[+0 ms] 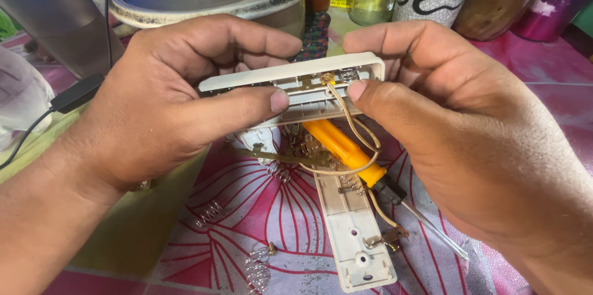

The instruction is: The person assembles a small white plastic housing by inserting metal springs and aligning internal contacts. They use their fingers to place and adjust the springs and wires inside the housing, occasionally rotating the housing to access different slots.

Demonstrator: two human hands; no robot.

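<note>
At frame centre, the left hand (pixel 160 103) and right hand (pixel 457 122) both pinch a cream casing (pixel 296 79), thumbs pressed along its open side, where a beige wire (pixel 352 122) loops out. Below lie a screwdriver (pixel 346 150), a backplate (pixel 355 233) and, apparently, loose springs (pixel 256 270).

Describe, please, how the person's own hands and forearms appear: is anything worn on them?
Both the left hand and the right hand are bare: no gloves, rings, watch or bracelet show. Both forearms are uncovered as far as the picture's edges, with no sleeve in view. The fingernails are short and unpainted.
</note>
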